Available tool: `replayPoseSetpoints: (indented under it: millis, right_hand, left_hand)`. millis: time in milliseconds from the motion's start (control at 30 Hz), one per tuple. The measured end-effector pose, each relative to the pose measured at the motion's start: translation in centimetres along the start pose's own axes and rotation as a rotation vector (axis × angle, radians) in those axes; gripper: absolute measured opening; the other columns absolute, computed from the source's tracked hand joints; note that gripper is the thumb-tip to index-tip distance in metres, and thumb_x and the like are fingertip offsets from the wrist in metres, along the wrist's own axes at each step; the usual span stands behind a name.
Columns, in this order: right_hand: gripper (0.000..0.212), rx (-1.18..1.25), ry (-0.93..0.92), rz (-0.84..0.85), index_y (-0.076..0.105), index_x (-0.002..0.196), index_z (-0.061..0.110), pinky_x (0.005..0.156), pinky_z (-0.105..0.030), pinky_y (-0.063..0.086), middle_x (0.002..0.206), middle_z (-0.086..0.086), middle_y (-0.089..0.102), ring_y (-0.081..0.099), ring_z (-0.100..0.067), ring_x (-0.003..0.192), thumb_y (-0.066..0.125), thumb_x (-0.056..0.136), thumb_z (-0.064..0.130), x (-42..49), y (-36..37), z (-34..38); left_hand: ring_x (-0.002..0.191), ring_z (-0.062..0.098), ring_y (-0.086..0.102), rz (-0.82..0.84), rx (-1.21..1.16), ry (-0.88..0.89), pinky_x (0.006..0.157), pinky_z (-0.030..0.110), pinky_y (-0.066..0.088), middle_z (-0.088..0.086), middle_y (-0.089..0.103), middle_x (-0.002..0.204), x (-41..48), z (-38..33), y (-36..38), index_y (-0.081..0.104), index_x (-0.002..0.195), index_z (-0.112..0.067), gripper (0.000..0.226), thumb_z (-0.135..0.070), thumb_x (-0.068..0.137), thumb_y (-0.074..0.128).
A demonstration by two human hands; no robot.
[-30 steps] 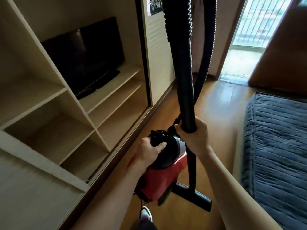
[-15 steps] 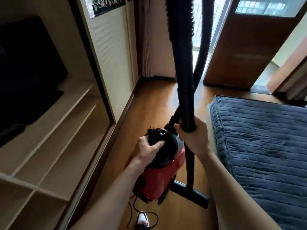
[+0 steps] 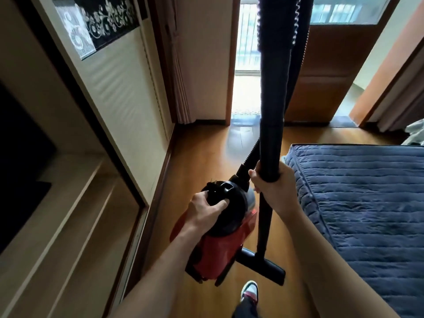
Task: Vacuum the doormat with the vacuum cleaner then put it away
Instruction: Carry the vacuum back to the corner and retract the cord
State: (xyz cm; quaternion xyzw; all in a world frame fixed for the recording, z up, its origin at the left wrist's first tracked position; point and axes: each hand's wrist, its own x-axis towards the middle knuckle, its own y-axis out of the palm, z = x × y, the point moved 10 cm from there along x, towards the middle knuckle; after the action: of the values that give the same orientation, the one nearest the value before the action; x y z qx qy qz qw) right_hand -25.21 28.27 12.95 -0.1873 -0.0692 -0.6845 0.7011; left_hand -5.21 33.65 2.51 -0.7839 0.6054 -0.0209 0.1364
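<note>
I carry a red and black vacuum cleaner (image 3: 220, 246) above the wooden floor. My left hand (image 3: 204, 211) grips the black handle on top of its body. My right hand (image 3: 274, 187) grips the black wand (image 3: 271, 125), which stands upright in front of me. The flat black floor nozzle (image 3: 261, 265) hangs at the wand's lower end, just above the floor. The ribbed hose (image 3: 298, 31) loops up out of view. A doormat (image 3: 244, 111) lies far ahead at the bright balcony doorway.
A blue quilted mattress (image 3: 367, 214) fills the floor on the right. Wooden shelving (image 3: 68, 226) with a dark television (image 3: 20, 168) lines the left. A brown door (image 3: 330, 76) stands open ahead. My shoe (image 3: 250, 291) is on the floor below the vacuum.
The view has swung right, away from the shelves, toward the balcony doorway, and I have stepped forward. Both hands keep the same hold on the vacuum.
</note>
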Motion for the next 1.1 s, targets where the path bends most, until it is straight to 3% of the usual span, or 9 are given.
replayPoseSetpoints:
  millis: [100,267,367,533,733,900,1100]
  right_hand:
    - [0.021,0.015,0.0,-0.008,0.057,0.072,-0.003,0.05,-0.027,0.05,0.054,-0.009,0.056,0.054,-0.014,0.043,0.073,0.082,-0.01,4.0,0.9,-2.0]
    - [0.028,0.046,0.017,0.036,0.058,0.069,0.011,0.05,-0.028,0.05,0.052,0.001,0.056,0.054,-0.015,0.043,0.074,0.083,-0.007,12.3,2.8,-7.0]
    - [0.027,0.067,0.024,0.048,0.056,0.069,0.006,0.051,-0.026,0.049,0.053,0.005,0.054,0.052,-0.012,0.045,0.073,0.082,-0.01,18.4,3.8,-10.0]
    - [0.018,0.055,0.004,0.104,0.056,0.069,0.008,0.055,-0.042,0.052,0.056,0.004,0.054,0.053,-0.019,0.051,0.073,0.075,0.009,28.0,4.7,-14.0]
    - [0.019,0.085,-0.035,0.139,0.056,0.069,0.01,0.054,-0.04,0.052,0.059,0.006,0.056,0.055,-0.018,0.052,0.074,0.077,0.009,38.1,4.8,-15.6]
    - [0.019,0.097,-0.035,0.144,0.057,0.068,0.01,0.052,-0.045,0.054,0.057,-0.001,0.057,0.056,-0.022,0.049,0.074,0.077,0.011,45.5,5.3,-18.0]
    - [0.021,0.092,-0.007,0.111,0.058,0.07,0.01,0.052,-0.037,0.052,0.056,0.001,0.057,0.055,-0.018,0.048,0.074,0.08,0.001,53.7,7.0,-22.1]
  left_hand:
    - [0.055,0.01,0.06,0.004,0.02,-0.008,0.056,0.024,0.045,-0.009,0.066,0.066,4.3,-0.1,-0.2,0.066,0.076,-0.026,0.015,-0.029,0.077,0.08]
    - [0.056,0.013,0.059,-0.013,0.057,-0.042,0.052,0.022,0.044,-0.011,0.063,0.065,12.5,0.0,0.6,0.065,0.076,-0.026,0.014,-0.027,0.079,0.079]
    - [0.051,0.002,0.056,-0.005,0.095,-0.051,0.046,0.015,0.042,-0.014,0.061,0.063,18.3,-0.9,1.7,0.065,0.079,-0.025,0.013,-0.021,0.084,0.077]
    - [0.045,-0.002,0.054,-0.003,0.097,-0.07,0.043,0.012,0.039,-0.012,0.06,0.062,27.5,-3.3,3.7,0.064,0.079,-0.023,0.014,-0.018,0.088,0.073]
    - [0.036,-0.003,0.05,0.002,0.07,-0.05,0.038,0.011,0.036,-0.007,0.055,0.058,36.3,-7.4,5.4,0.06,0.073,-0.018,0.022,-0.01,0.09,0.071]
    - [0.045,-0.001,0.053,-0.012,0.122,-0.052,0.043,0.014,0.038,-0.012,0.059,0.061,43.7,-8.1,5.8,0.064,0.076,-0.023,0.015,-0.023,0.087,0.075]
    - [0.05,0.002,0.056,-0.053,0.122,-0.05,0.046,0.017,0.04,-0.012,0.063,0.064,52.9,-7.7,6.5,0.069,0.081,-0.023,0.011,-0.029,0.084,0.078]
